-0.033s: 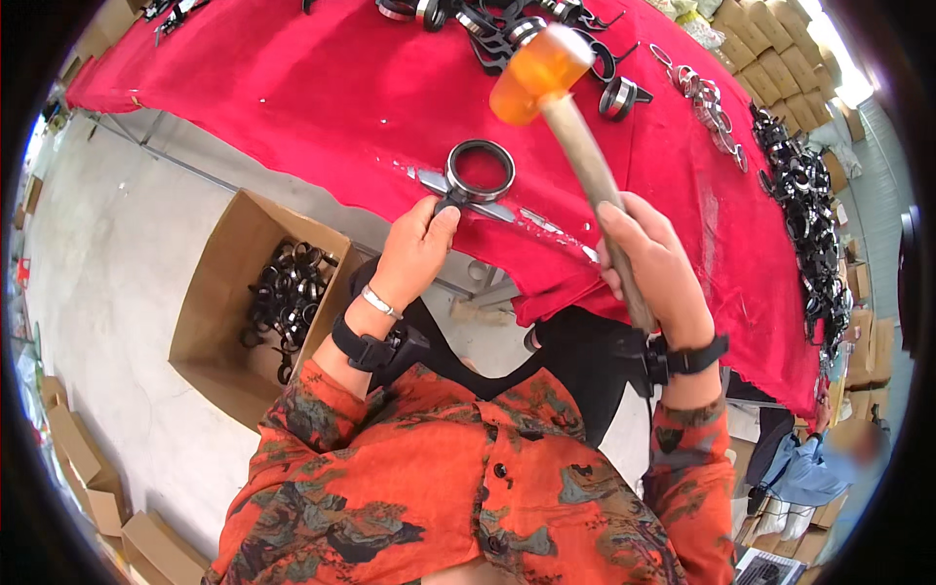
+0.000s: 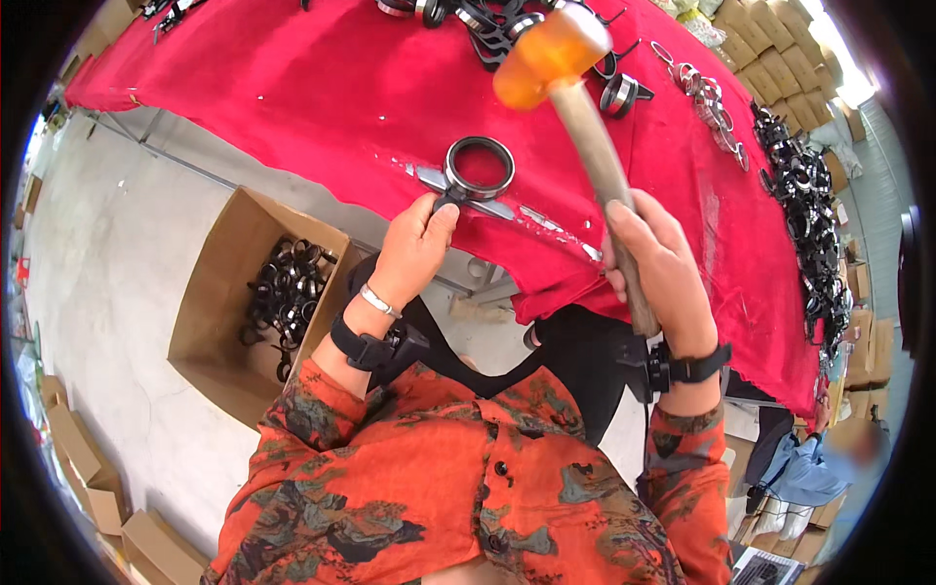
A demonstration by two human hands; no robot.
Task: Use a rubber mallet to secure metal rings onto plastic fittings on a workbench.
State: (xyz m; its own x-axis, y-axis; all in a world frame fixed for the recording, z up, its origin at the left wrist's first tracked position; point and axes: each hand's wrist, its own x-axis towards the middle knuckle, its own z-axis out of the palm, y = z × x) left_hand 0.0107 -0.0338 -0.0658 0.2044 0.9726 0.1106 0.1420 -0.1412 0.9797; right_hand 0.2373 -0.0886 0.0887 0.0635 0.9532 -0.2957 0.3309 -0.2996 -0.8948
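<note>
My left hand [image 2: 414,250] is closed round the short black handle of a black-and-silver ring [image 2: 453,177], pinning it near the front edge of the red-covered table [image 2: 312,107]. The ring stands tilted up, its opening showing red cloth. Bare grey metal shows through worn cloth beneath it. In my right hand [image 2: 663,268] a mallet [image 2: 554,60] with an amber, translucent head and wooden handle is gripped low on the handle. Its head is raised above and to the right of the ring, apart from it.
A cardboard box [image 2: 207,312] holding several black rings [image 2: 288,292] stands at the left. More handled rings [image 2: 487,29] lie at the table's far side, with loose silver rings [image 2: 707,102] beside them. A black pile of parts [image 2: 804,214] lines the right edge. Another person [image 2: 814,468] is lower right.
The mallet head has shifted slightly up and to the right, with my right hand moving a little. My left hand and the ring stay almost unmoved.
</note>
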